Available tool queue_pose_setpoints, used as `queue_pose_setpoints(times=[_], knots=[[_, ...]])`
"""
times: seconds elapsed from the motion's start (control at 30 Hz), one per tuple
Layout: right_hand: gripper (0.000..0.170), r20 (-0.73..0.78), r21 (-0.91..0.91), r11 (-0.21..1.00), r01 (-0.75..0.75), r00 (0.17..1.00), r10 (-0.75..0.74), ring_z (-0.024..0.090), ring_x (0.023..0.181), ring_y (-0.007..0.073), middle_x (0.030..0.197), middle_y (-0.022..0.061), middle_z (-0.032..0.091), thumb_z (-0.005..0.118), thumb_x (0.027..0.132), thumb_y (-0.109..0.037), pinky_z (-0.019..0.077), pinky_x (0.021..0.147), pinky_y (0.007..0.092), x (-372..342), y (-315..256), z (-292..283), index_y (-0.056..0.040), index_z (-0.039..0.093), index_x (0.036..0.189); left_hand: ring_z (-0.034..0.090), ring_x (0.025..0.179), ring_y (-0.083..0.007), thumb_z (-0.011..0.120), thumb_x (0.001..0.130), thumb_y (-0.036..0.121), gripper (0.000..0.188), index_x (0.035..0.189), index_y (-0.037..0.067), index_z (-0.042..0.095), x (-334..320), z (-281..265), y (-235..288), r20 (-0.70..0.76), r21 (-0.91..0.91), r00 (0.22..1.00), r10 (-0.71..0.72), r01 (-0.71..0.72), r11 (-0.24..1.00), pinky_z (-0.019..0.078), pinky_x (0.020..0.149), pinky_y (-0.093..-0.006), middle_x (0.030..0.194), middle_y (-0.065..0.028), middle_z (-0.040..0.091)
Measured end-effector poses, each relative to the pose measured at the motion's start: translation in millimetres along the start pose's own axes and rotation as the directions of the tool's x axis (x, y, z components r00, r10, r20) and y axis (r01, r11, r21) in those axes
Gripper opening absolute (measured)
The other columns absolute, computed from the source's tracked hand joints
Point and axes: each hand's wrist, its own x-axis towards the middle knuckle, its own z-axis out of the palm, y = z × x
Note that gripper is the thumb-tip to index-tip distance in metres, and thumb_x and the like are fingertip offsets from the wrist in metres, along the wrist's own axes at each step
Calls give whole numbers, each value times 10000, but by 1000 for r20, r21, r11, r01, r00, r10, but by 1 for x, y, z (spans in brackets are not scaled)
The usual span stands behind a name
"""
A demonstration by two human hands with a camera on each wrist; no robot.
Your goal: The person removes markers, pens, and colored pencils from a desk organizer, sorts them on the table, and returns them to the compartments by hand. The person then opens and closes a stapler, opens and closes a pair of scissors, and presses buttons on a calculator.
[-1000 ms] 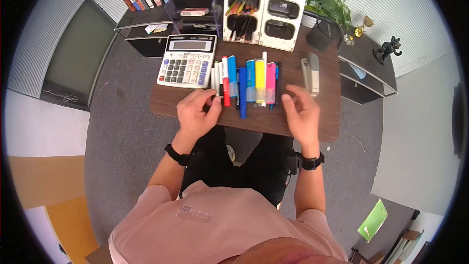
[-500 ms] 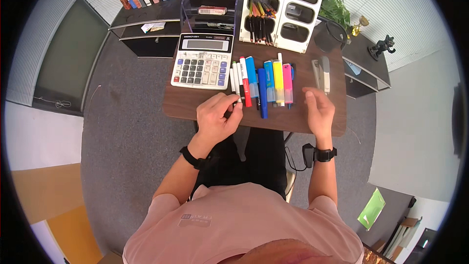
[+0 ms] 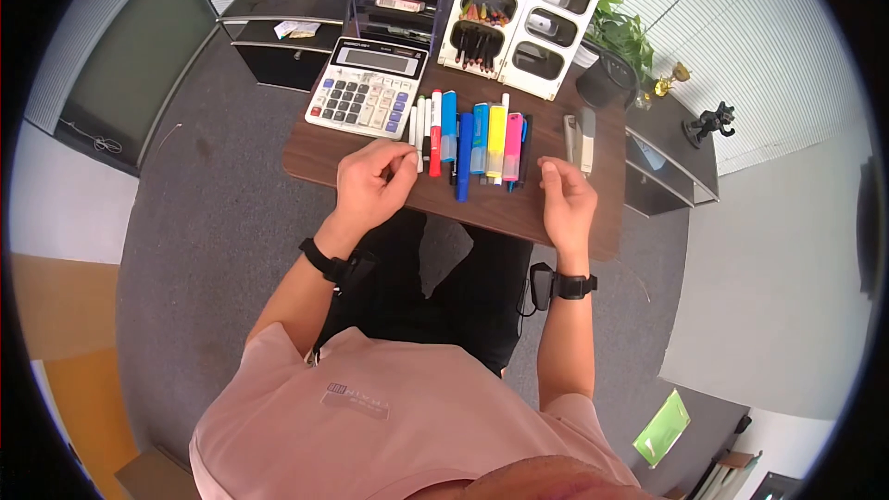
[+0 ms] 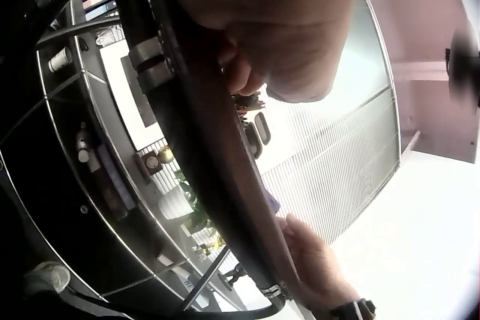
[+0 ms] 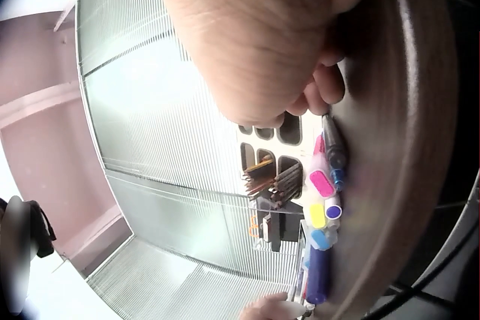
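Note:
A row of pens and markers lies side by side on the brown table [image 3: 315, 156]. My left hand [image 3: 375, 183] is at the row's left end, fingers loosely curled, fingertips right at the lower ends of slim white markers [image 3: 419, 120]. Beside those lie a red-and-white marker [image 3: 435, 134] and blue highlighters [image 3: 449, 116]. Farther right are a thick blue marker [image 3: 464, 167], a yellow highlighter [image 3: 496, 139] and a pink highlighter [image 3: 512, 143]. My right hand [image 3: 568, 199] rests loosely curled near the row's right end, just below a grey stapler [image 3: 585, 139], holding nothing.
A calculator [image 3: 366, 88] lies left of the row. Behind stand a clear desk organizer [image 3: 394, 23], a white compartment rack [image 3: 519, 18] with pencils, and a black mesh pen holder [image 3: 607, 79]. Dark shelves [image 3: 306, 5] flank the table, with books, a plant [image 3: 620, 32] and figurines.
The head view has shifted and turned, so the table sits differently in it. Both hands keep their places at the row's two ends, and the pens lie in the same order.

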Motion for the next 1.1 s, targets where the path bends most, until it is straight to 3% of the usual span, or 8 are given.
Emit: queue_pose_setpoints(times=[0.07,0.2,0.27,0.4,0.8,0.87,0.93,1.1], knots=[[243,-7,10,999,-30,1000,30,622,848,35,945,-46,755,798,1153,-227,530,785,237,0,-3,0,2,849,1218,628,631,-98,816,1045,99,109,1020,-7,821,2,-4,-4,64,-132,995,-79,87,987,487,597,-297,794,-56,746],[235,-11,20,999,-41,999,41,618,840,32,934,-48,754,798,1152,-220,527,776,235,1,0,1,1,850,1212,593,639,-64,806,1074,122,159,996,-17,807,10,-25,-8,166,-254,960,-226,263,931,464,596,-277,751,-30,722],[229,-12,23,999,-30,999,31,613,833,30,926,-50,751,800,1150,-216,526,767,236,2,-1,1,0,850,1209,570,609,-70,806,1075,132,199,941,-14,789,18,-36,-10,147,-136,985,-93,113,984,452,578,-289,697,-23,692],[215,-22,2,1000,-31,999,31,613,829,28,923,-51,750,802,1148,-205,524,762,233,0,-2,2,-3,849,1205,542,543,-133,807,1063,128,291,819,6,706,24,-48,-32,136,24,991,-3,-1,1000,425,543,-349,630,-56,606],[175,20,-50,997,50,999,-49,660,869,37,1003,-17,785,784,1151,-157,547,794,239,-3,-11,-2,1,836,1204,628,575,-223,827,1024,101,196,866,14,751,16,-35,-34,-91,38,996,-2,5,999,485,572,-374,701,-92,657],[152,50,-105,992,69,997,-64,689,889,59,1040,12,813,790,1139,-136,553,800,241,3,-34,-5,4,838,1177,644,571,-235,833,1007,99,169,871,23,767,17,-36,-32,-32,88,999,10,-7,996,493,567,-383,703,-91,670],[116,145,-245,921,304,950,-275,720,911,88,1081,59,842,800,1121,-104,561,804,245,11,-67,-10,-2,846,1150,648,569,-239,836,998,96,155,874,28,772,18,-38,-29,-24,82,1000,13,-11,997,495,564,-387,703,-89,674],[137,190,-395,829,396,918,-348,721,873,118,1114,80,842,842,1054,-68,569,775,295,65,-141,-7,-17,846,1181,649,567,-246,837,981,83,128,880,34,775,20,-36,-27,-6,95,998,64,-63,993,499,561,-391,701,-82,674]])
